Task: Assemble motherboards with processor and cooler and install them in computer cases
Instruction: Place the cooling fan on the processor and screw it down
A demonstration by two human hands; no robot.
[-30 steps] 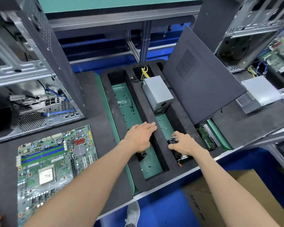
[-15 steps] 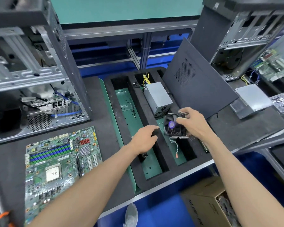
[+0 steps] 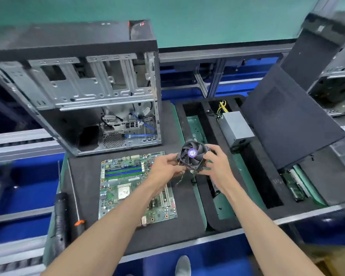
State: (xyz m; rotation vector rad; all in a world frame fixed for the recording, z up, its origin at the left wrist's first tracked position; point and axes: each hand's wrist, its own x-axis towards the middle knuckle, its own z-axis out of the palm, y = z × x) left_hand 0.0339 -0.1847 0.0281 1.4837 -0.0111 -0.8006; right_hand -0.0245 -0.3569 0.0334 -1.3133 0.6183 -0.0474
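Since half a second back the cooler (image 3: pixel 192 155) had been lifted out of the foam tray (image 3: pixel 211 204) and carried left, now gripped by both the left hand (image 3: pixel 166 166) and right hand (image 3: pixel 217 163). It was held in the air, fan up, just past the right far corner of the motherboard (image 3: pixel 127 188). Open mat was left between the board and the computer case (image 3: pixel 92 90) behind it.

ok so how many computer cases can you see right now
2. One open computer case stands at back left behind the motherboard. A second case sits at the far right edge, blurred and partly cut off. More may lie outside the frame.
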